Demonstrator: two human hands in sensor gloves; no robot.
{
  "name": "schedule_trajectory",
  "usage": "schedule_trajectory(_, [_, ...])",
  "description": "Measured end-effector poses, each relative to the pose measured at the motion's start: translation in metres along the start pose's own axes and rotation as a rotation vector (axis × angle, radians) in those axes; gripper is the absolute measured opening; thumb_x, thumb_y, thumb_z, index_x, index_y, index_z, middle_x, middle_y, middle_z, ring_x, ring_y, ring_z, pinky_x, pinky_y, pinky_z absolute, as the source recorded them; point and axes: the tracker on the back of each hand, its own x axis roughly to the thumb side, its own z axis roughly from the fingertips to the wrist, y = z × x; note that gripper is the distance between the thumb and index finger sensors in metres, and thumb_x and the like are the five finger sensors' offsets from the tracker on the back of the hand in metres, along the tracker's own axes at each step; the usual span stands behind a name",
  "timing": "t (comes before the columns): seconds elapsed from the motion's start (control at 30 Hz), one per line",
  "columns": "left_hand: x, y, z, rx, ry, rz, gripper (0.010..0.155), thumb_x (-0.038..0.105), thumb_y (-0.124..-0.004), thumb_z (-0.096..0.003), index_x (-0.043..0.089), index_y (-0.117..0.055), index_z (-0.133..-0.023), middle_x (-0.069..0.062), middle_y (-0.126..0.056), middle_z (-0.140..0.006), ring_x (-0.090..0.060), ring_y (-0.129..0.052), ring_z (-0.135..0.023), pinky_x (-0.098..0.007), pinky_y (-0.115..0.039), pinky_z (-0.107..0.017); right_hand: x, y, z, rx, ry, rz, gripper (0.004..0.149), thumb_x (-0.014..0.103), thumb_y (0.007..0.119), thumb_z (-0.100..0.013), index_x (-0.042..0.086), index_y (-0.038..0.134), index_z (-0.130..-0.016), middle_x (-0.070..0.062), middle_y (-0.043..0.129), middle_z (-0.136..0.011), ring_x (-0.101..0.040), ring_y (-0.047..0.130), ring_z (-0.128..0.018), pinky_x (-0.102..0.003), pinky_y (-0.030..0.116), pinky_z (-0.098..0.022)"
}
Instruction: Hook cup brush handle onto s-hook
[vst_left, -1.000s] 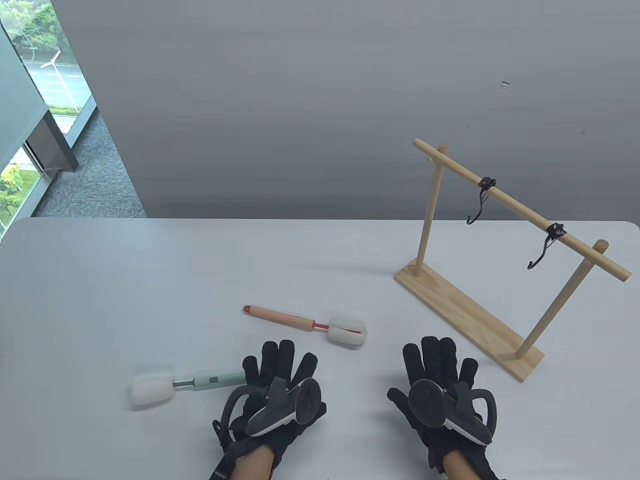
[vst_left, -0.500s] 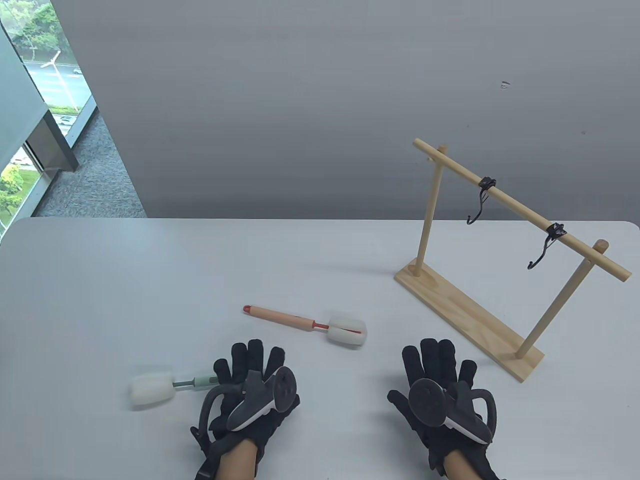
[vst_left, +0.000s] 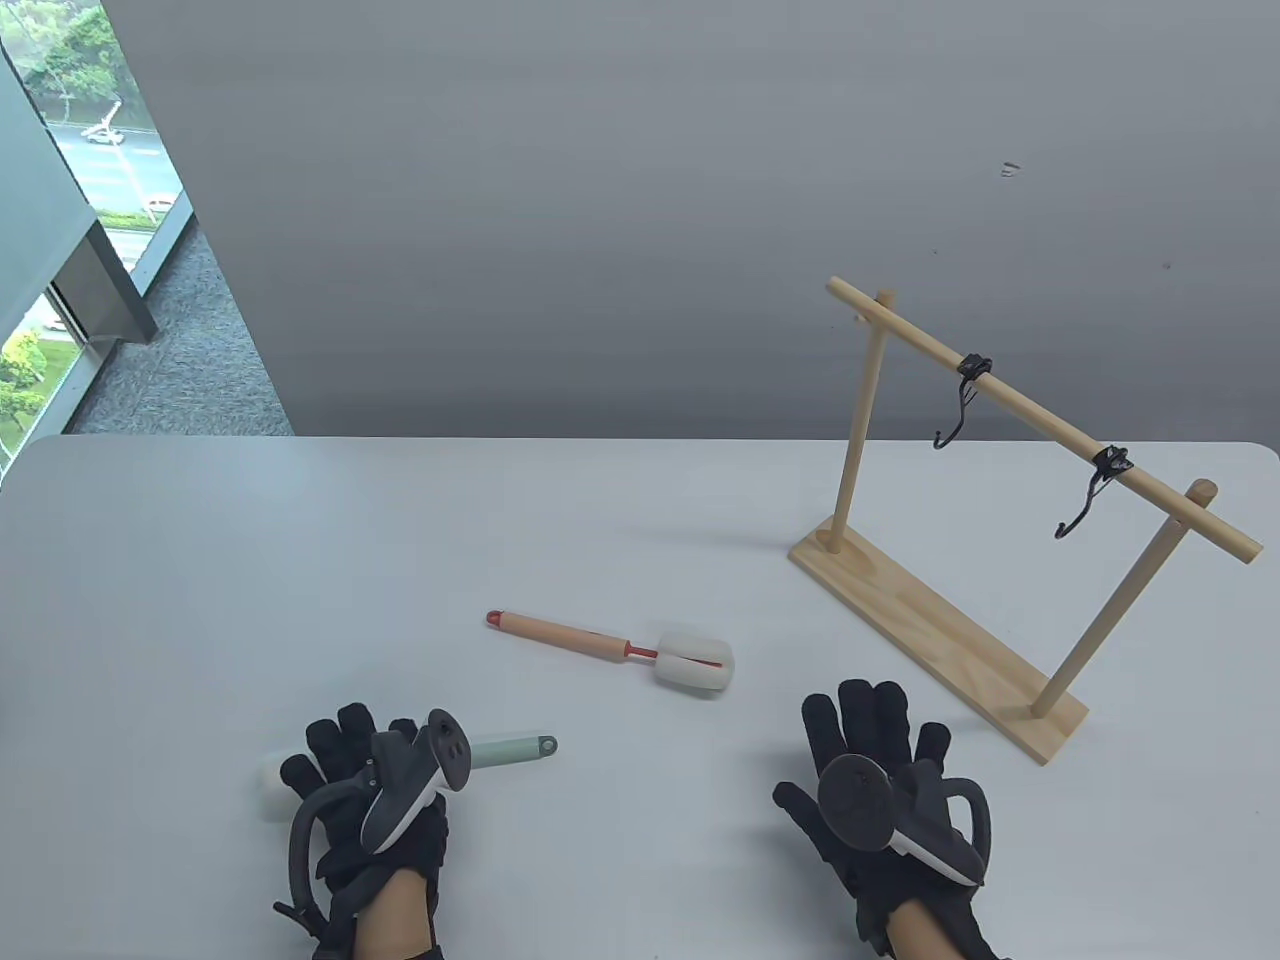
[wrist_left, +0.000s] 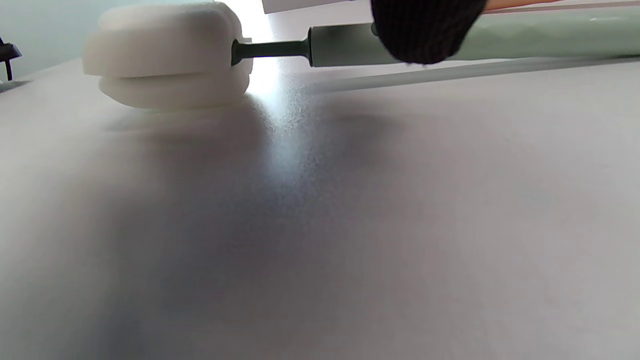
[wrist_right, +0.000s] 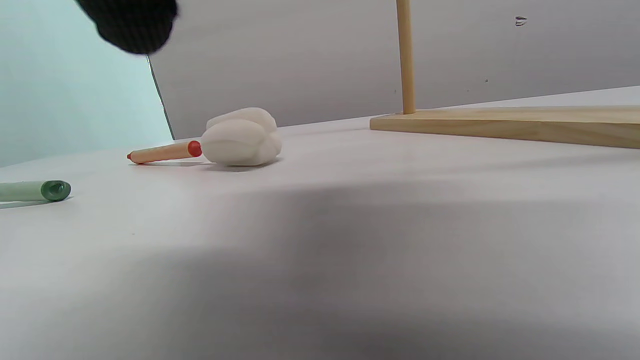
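**A:** Table view, nearest edge first: found the left hand (vst_left: 365, 800) laid over the green cup brush (vst_left: 510, 748), covering its neck and most of the handle, with only the looped end left showing to the right.

**B:** Gripped already?

**A:** Could not tell. Found, in the left wrist view, one fingertip (wrist_left: 425, 30) against the handle and the sponge head (wrist_left: 170, 55) down on the table (wrist_left: 320, 225). Saw no sign of a closed hold. Probably placed there to take the handle and keep the loop free for hooking.

**B:** And the right hand (vst_left: 880, 790)?

**A:** Rested flat, fingers spread, holding nothing. Likely kept ready on the rack's side.

**B:** Farther out?

**A:** Noted an orange cup brush (vst_left: 610, 645) lying mid-table. Beyond it, saw the wooden rack (vst_left: 930, 610) with a near s-hook (vst_left: 1085, 500) and a far s-hook (vst_left: 955, 410) on its crossbar, both bare, well apart from the green brush.
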Motion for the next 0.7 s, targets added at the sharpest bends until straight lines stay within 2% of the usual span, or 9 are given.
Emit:
schedule_trajectory(0.2, [0.020,0.001,-0.003,0.112,-0.019,-0.172,0.067,0.045,-0.074,-0.0425,0.039,-0.050,-0.104,-0.013,-0.022,-0.119,-0.046,-0.024,-0.112,-0.071,-0.023,-0.072,-0.001,0.002,0.000,0.019,0.003,-0.002,0.079,0.054,0.057,-0.053,0.015,0.015,-0.108,-0.021,0.000,-0.107,-0.047,-0.003,-0.097,-0.073,0.007,-0.059])
schedule_trajectory(0.33, [0.029,-0.005,-0.008,0.074,0.018,-0.318,0.065,0.047,-0.072,-0.0428,0.039,-0.051,-0.104,-0.011,-0.026,-0.119,-0.045,-0.026,-0.113,-0.071,-0.024,-0.072,-0.001,0.002,0.000,0.031,0.002,-0.002,0.079,0.054,0.057,-0.053,0.015,0.016,-0.108,-0.020,0.000,-0.107,-0.047,-0.003,-0.097,-0.073,0.007,-0.059])
schedule_trajectory(0.43, [0.029,-0.005,-0.006,0.071,0.020,-0.319,0.058,0.047,-0.072,-0.0427,0.040,-0.061,-0.099,-0.010,-0.029,-0.120,-0.044,-0.027,-0.113,-0.071,-0.024,-0.072,-0.002,0.002,0.000,0.032,0.015,-0.005,0.079,0.054,0.058,-0.053,0.015,0.017,-0.108,-0.021,0.001,-0.108,-0.047,-0.002,-0.098,-0.073,0.007,-0.059])
schedule_trajectory(0.7, [0.031,-0.009,-0.004,0.065,0.000,-0.375,0.055,0.044,-0.075,-0.0417,0.042,-0.064,-0.096,-0.007,-0.038,-0.120,-0.043,-0.031,-0.114,-0.071,-0.023,-0.072,-0.003,0.002,0.000,0.038,0.020,-0.016,0.079,0.054,0.058,-0.053,0.015,0.018,-0.108,-0.021,0.002,-0.108,-0.047,-0.002,-0.098,-0.073,0.007,-0.059])
